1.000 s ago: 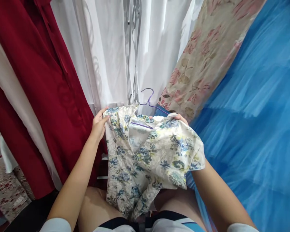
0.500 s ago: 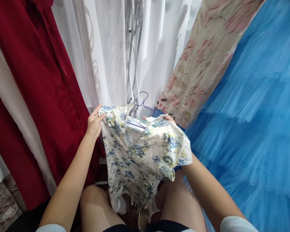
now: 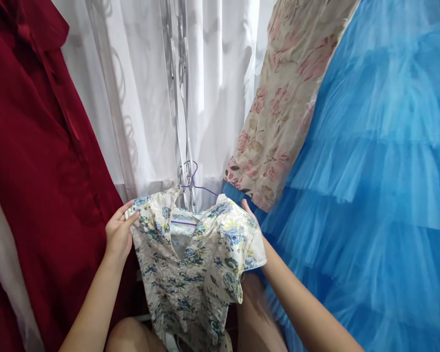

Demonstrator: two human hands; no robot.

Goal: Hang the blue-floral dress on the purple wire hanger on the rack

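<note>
A cream short-sleeved floral top (image 3: 190,269) with blue and yellow flowers is spread before me, its V-neck facing up. Inside it sits a purple hanger (image 3: 205,189); the bar crosses the neck opening and the hook rises above the collar. My left hand (image 3: 119,231) pinches the left shoulder edge between thumb and fingers. Behind the right shoulder and sleeve is my right hand (image 3: 247,207); only a digit's tip shows, so its grip is hidden. The top's lower end drops between my knees and out of view.
White curtains (image 3: 143,98) hang behind, with white strips (image 3: 183,88) dangling before them near the hook. A dark red garment (image 3: 58,186) hangs at left. On the right hang a beige rose-patterned garment (image 3: 275,117) and a tiered blue tulle skirt (image 3: 370,195).
Both hands and the top have shifted left and lower in view as the camera turned. The right hand's fingers, earlier seen over the shoulder, are now mostly behind the fabric.
</note>
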